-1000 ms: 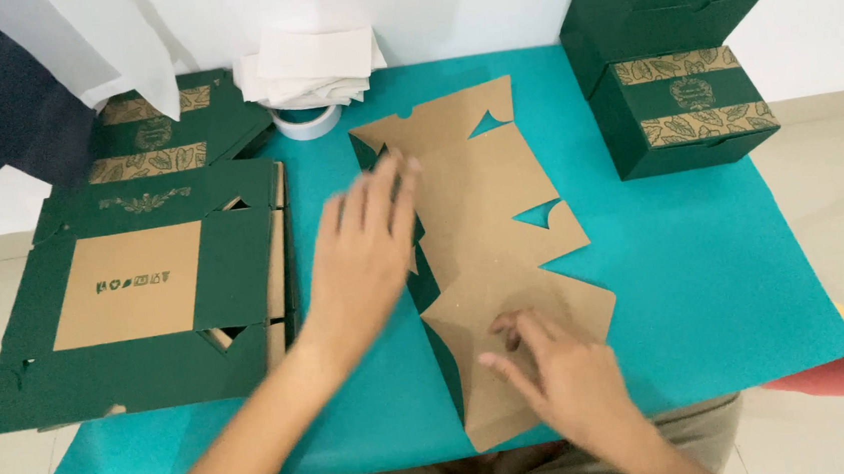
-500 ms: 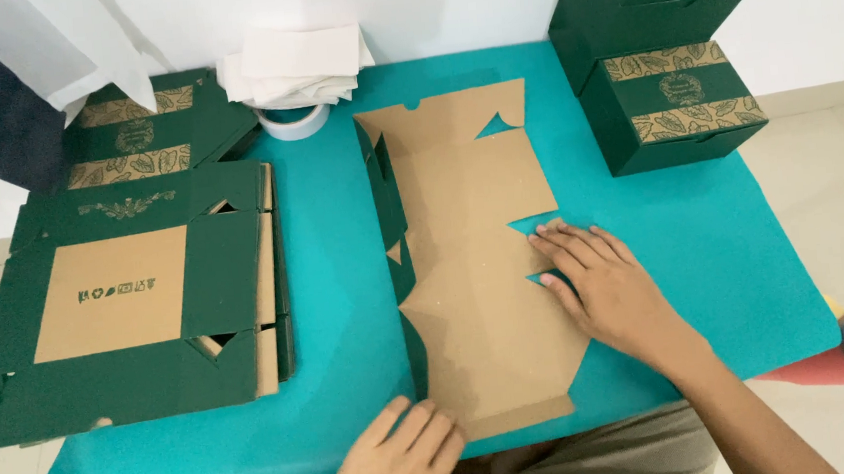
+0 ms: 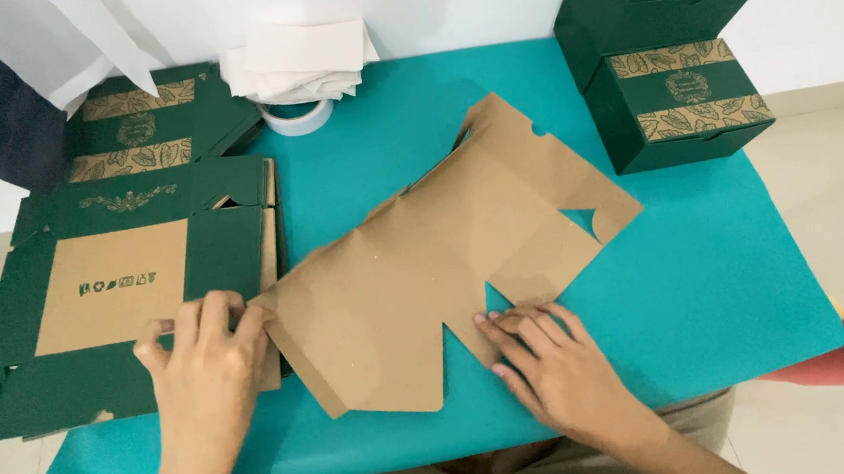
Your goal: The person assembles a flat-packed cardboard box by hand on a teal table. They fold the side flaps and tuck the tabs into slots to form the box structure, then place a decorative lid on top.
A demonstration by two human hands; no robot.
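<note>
— Left hand point(image 3: 203, 360) is flat, fingers together, pinching the left corner of the blank point(image 3: 444, 265). Right hand point(image 3: 553, 372) lies spread, palm down, on the near tab.

— So both are on it?

— Yes, one at each end of the near edge. The blank lies unfolded, brown side up, slantwise on the mat point(image 3: 706, 275), between the two hands and running away from them toward the far right.

— Heavy?

— I'd say light. Thin card, stiff across the panels but ready to bend along the creases. It looks dry and not slippery, though it could slide on the mat. Flaps and notches might tear or crease if pulled hard.

— Where would you grip it?

— At the edges or corners, thumb under, as the left hand seems to; or press on a panel beside a crease.

— What's beside it?

— The flat stack point(image 3: 115, 291) touching its left corner, the tape point(image 3: 297, 116) behind, the boxes point(image 3: 682, 96) far right.
</note>
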